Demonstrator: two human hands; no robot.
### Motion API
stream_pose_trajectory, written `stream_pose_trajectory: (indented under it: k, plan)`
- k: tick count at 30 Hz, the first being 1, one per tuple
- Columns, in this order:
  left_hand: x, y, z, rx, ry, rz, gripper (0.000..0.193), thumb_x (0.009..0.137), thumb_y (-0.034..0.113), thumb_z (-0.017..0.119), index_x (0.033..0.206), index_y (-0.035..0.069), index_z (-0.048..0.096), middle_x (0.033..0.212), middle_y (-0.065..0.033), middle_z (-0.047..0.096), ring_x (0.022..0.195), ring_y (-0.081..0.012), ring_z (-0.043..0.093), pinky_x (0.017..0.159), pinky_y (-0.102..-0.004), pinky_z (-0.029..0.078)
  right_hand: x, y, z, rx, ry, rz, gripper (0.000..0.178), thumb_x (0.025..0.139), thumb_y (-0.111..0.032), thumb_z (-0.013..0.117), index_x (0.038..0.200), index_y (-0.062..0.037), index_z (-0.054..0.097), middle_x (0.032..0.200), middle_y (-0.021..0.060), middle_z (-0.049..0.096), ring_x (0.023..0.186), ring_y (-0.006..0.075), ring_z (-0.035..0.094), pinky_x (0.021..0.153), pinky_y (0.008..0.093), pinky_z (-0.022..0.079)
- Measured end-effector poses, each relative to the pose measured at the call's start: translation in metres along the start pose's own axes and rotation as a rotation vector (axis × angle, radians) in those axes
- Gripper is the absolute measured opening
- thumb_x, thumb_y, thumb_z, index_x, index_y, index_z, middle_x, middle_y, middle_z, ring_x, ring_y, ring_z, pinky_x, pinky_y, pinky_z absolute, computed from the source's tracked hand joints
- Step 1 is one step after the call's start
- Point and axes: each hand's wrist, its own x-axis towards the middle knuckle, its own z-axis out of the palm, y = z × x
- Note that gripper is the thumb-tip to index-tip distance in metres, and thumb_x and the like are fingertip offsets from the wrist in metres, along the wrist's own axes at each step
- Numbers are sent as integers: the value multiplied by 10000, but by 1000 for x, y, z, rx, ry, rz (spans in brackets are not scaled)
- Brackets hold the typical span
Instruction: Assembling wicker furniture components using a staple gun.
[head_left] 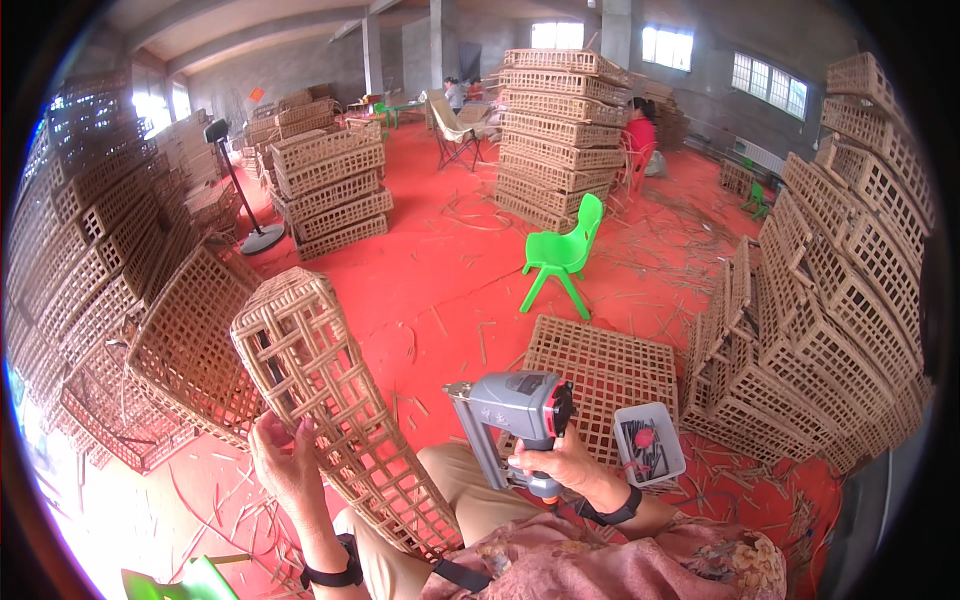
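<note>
My right hand point(570, 465) is wrapped around the handle of a grey nail gun point(515, 400), whose nose points left, above my lap. Long and woven, a brown wicker basket point(345, 400) rests tilted against my legs, its far end raised. Beside the basket's left edge is my left hand point(285, 465); its fingers are bent in toward the thumb, close to the weave. What those fingers hold, if anything, is too small to make out. Both my wrists wear dark bands.
A white tub point(650, 445) of dark strips stands at right by a flat woven panel point(600, 375). A green chair point(565, 250) is ahead. Basket stacks point(560, 140) rise ahead and on both sides. Cane scraps litter the red floor point(430, 280). Other people sit far back.
</note>
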Motion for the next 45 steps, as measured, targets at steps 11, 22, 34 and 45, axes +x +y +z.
stream_pose_trajectory:
  k: [11,22,34,45]
  plan:
    - [-4,3,-1,-294,-77,-165,271,923,60,705,1166,0,601,828,16,587,750,-41,527,661,-194,463,-6,4,1,-59,-22,18,300,762,-23,799,1005,-36,622,789,31,654,655,113,623,606,280,521]
    - [-32,-6,-5,-59,-77,-175,333,869,242,768,1036,-19,646,873,-110,605,779,-226,599,706,-366,491,-3,1,15,-43,-68,10,384,780,-10,791,1110,-42,597,821,25,651,688,109,624,626,273,524]
    - [-36,-5,-11,-110,-64,-219,228,865,161,763,905,-25,638,835,-105,601,745,-200,621,713,-336,506,-11,-12,34,-70,-91,16,390,783,-49,800,1114,-46,594,861,12,646,748,106,636,677,269,538]
    - [-52,-17,-10,-19,-141,-143,349,873,138,775,1139,-23,619,906,-98,713,746,-145,682,695,-285,553,-7,-12,40,-134,-111,-33,412,795,-110,801,1149,-26,607,802,-7,631,687,72,586,639,258,503]
